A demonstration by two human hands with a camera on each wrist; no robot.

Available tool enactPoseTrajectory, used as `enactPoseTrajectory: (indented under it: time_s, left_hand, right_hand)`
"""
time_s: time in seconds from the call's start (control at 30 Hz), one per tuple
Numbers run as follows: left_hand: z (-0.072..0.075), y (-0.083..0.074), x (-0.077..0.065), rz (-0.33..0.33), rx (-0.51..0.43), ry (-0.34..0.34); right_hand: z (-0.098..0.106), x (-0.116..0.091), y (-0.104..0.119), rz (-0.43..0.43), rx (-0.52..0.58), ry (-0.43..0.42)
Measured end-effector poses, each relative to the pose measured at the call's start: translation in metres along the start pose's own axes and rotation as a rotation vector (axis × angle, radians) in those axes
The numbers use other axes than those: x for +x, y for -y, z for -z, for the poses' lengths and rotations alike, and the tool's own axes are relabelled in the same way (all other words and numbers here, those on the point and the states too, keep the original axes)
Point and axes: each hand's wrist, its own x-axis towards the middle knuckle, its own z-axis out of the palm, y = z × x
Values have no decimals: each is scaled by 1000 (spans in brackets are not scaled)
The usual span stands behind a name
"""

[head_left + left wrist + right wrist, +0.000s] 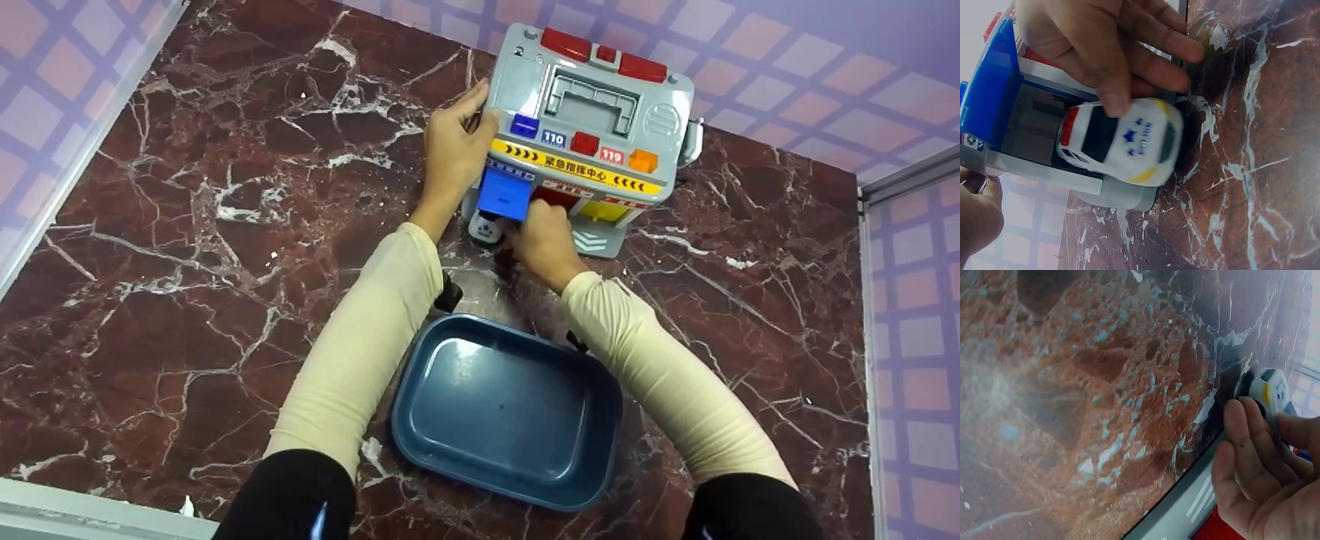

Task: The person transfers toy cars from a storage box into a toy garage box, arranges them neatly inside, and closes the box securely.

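Observation:
A grey toy emergency station (517, 79) with red lights on its roof stands at the back of the table. My left hand (457, 146) holds its left side, thumb by the front roof edge and fingers along the side wall. The blue garage door (504, 193) is swung up. Below it a white toy police car (1137, 140) sits at the garage mouth, its front out on the grey ramp. My right hand (546, 236) holds the car from the side, thumb (1114, 104) against its body. In the right wrist view, the fingers (1258, 455) curl beside the car.
A dark blue plastic basin (502, 405) lies between my forearms, in front of the station. Red and yellow doors (604, 210) are beside the blue one. The dark red marbled tabletop (225, 300) meets checked panels (911, 345) at its borders.

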Motion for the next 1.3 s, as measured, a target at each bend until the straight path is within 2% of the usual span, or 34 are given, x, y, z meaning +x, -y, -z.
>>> enactPoseTrajectory:
  time_s: [0.2,0.33,0.53,0.67,0.8,0.87,0.93,1.0,1.07,1.17,1.3]
  left_hand:
    - [0,-1,-1,14,14,2]
    - [0,-2,-1,26,14,6]
    - [-1,-2,-1,18,20,3]
    - [0,-1,-1,-4,36,-1]
    - [0,0,-1,-6,44,-1]
    - [0,0,-1,-3,48,1]
    - [-1,0,-1,2,50,1]
    - [-1,0,-1,9,55,2]
    - [-1,-1,-1,13,50,3]
    - [-1,0,0,9,41,1]
    - [0,1,0,10,22,-1]
  right_hand:
    - [2,4,-3,5,-50,-90]
    - [3,5,-4,-14,-52,-97]
    - [4,7,-4,-89,-17,-88]
    - [4,8,-5,-131,7,-47]
    - [4,9,-8,-126,13,48]
    - [5,9,-9,-136,107,122]
    - [5,9,-9,-175,283,191]
    - [7,8,-7,-254,487,243]
    - [7,7,-4,-330,644,266]
    - [9,5,-1,-353,694,267]
    - [8,7,0,-346,635,263]
